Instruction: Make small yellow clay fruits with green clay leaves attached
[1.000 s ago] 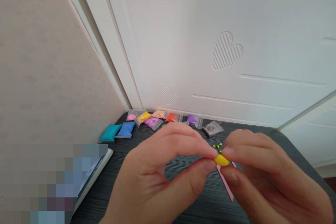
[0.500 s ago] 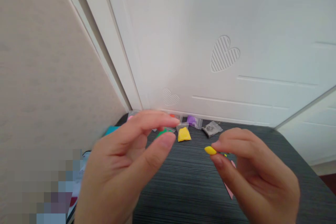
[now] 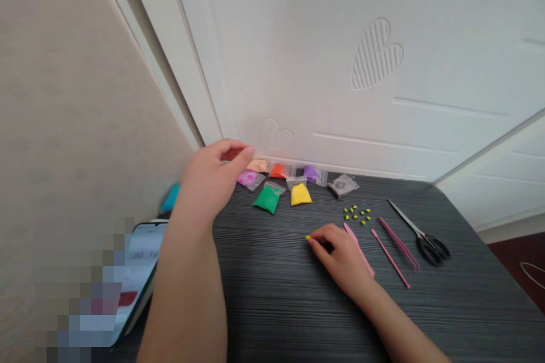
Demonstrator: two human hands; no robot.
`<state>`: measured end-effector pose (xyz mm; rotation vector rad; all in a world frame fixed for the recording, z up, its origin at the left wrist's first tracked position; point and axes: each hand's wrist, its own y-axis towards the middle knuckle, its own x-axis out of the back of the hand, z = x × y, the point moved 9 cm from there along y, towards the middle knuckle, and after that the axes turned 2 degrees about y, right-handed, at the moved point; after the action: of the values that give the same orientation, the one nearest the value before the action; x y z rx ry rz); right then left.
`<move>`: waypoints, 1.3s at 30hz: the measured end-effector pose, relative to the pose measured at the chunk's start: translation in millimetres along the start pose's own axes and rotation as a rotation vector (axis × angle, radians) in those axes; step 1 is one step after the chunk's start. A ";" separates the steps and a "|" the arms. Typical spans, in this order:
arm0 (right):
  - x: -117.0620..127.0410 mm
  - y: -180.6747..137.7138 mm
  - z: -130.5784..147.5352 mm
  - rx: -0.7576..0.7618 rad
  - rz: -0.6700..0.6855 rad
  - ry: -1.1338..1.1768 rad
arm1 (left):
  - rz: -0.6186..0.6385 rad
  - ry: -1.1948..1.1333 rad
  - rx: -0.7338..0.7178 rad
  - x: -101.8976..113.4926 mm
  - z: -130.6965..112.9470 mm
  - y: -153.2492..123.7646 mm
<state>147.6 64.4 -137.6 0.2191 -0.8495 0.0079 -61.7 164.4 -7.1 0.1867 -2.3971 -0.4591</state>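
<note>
Left hand [image 3: 208,181] and right hand [image 3: 344,260]: both bare, each with a smoothly rounded back. Left forearm [image 3: 187,295]: bare, broad in its near part, narrowing toward the wrist [image 3: 200,220]. Right forearm [image 3: 395,317]: bare, narrower in outline. Both forearms are cut by the near edge of the view.

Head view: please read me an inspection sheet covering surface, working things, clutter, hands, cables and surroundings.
Surface: dark, streaked tabletop.
Working things: yellow piece; small yellow-and-green pieces; coloured packets towards the back; pink tools and black-handled scissors at right.
Clutter: phone at left, partly pixelated.
Left hand: by the packets at back left; contact unclear, nothing visibly held.
Right hand: pinching the yellow piece.
Cables: thin white cord at far right, beyond the tabletop.
Surroundings: white panel with embossed hearts behind; beige wall at left.
</note>
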 end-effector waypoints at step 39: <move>50.0 24.7 0.6 -0.083 -0.176 0.265 | 0.304 0.202 -0.386 -61.9 -47.8 -21.4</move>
<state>177.9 84.4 -95.3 0.2092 -0.5629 -0.1597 16.7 146.9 -18.5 -0.2859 -2.0474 -0.7080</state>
